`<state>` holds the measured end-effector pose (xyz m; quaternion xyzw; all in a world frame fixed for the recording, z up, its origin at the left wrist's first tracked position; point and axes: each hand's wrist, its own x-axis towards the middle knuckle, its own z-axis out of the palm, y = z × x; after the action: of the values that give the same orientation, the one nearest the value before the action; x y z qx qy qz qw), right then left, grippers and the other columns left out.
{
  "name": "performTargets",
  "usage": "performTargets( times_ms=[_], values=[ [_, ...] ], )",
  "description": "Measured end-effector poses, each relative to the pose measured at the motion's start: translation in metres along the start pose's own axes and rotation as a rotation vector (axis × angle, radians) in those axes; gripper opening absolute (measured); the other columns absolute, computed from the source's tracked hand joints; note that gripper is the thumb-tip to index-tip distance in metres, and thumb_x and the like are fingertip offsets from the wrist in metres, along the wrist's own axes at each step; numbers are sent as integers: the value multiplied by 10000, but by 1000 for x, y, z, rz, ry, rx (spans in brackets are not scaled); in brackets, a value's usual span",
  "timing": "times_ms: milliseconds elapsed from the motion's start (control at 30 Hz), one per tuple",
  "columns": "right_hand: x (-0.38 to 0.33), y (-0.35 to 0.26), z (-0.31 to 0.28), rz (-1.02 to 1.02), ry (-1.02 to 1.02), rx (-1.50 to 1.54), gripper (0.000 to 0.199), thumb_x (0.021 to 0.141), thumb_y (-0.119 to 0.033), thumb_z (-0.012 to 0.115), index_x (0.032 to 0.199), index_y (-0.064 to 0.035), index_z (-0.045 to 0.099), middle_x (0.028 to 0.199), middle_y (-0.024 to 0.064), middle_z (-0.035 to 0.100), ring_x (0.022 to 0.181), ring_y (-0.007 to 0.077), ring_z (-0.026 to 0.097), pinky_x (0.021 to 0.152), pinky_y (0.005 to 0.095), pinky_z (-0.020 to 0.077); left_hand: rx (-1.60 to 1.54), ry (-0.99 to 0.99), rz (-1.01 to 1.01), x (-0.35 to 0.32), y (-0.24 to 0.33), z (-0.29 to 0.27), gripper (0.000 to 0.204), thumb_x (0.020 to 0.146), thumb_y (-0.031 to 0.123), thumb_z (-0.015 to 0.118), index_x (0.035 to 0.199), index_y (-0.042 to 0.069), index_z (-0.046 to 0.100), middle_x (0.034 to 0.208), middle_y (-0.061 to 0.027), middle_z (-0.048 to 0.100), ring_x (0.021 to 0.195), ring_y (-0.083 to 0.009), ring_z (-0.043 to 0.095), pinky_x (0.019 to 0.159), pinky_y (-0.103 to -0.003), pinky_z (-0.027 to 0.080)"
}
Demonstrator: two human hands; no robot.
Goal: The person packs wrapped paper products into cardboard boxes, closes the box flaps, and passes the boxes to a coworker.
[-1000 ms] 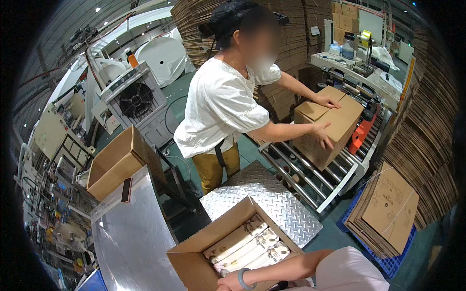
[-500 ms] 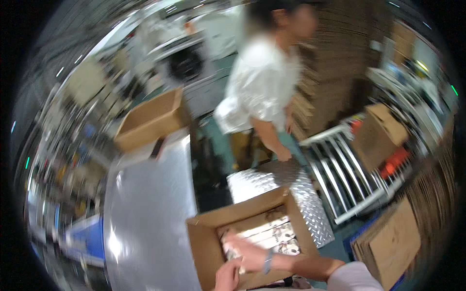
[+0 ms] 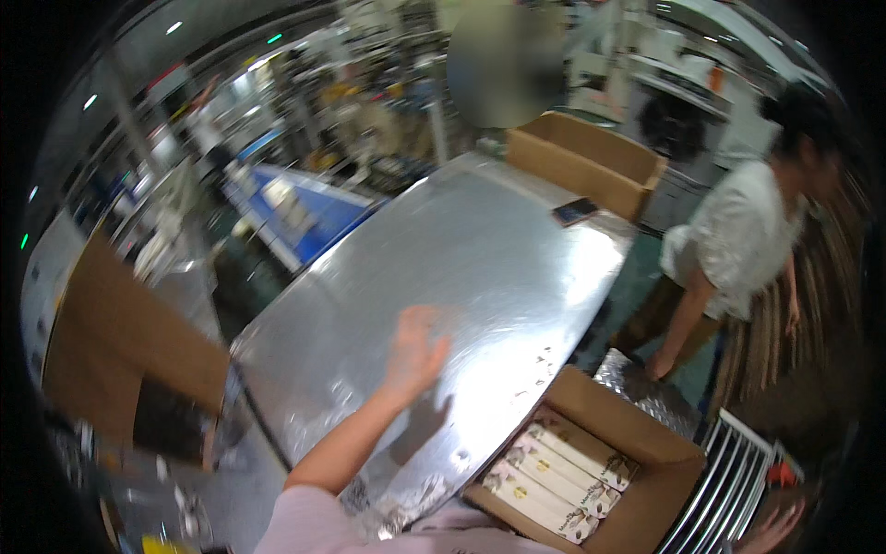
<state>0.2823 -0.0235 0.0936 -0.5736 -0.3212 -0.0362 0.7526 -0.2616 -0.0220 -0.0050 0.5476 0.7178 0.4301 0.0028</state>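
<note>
The left hand has lifted out of the open carton of white packs and now hovers, fingers spread and empty, over the steel table beside that carton; right hand unseen
</note>
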Motion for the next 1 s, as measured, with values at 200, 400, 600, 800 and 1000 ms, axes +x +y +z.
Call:
performTargets(
  times_ms=[200, 400, 600, 800, 1000],
  values=[
    [-17, 12, 44, -224, -139, -141, 447, 907, -152, 438, 1335, -24, 403, 1365, 135, 421, 1288, 255, 360, 1078, 384, 250, 272, 209, 56, 6, -21, -33, 591, 756, 104, 603, 1292, -29, 392, 1341, -248, 340, 1246, -391, 341, 1038, -451, 268],
    [1, 2, 47, -421, -182, -201, 592, 836, -158, 500, 1379, -6, 323, 1445, 142, 315, 1339, 277, 281, 1097, 424, 206, 342, 181, 120, -15, -8, -8, 628, 779, 83, 580, 1342, -17, 321, 1388, -255, 265, 1270, -427, 293, 1037, -479, 260],
    [125, 1, -79, 580, 304, 1053, 460, 934, -168, 484, 1349, -19, 352, 1362, 172, 401, 1285, 253, 366, 1077, 396, 312, 351, 248, 150, -2, -3, -25, 681, 740, 47, 592, 1358, -3, 310, 1401, -241, 258, 1291, -415, 270, 1053, -477, 239],
    [16, -45, -2, -583, -457, -235, 397, 886, -202, 504, 1257, -76, 445, 1353, 164, 401, 1252, 278, 408, 1059, 409, 308, 464, 278, 152, -3, -11, -51, 669, 736, 95, 595, 1340, -6, 325, 1370, -265, 280, 1257, -432, 300, 1031, -495, 258],
    [150, -27, -81, -197, -181, 991, 382, 928, -73, 419, 1284, 59, 379, 1234, 186, 461, 1116, 275, 471, 1018, 380, 351, 397, 288, 248, 20, -18, -31, 681, 727, 63, 602, 1344, 0, 322, 1364, -260, 285, 1254, -435, 304, 1031, -486, 265]
  ],
)
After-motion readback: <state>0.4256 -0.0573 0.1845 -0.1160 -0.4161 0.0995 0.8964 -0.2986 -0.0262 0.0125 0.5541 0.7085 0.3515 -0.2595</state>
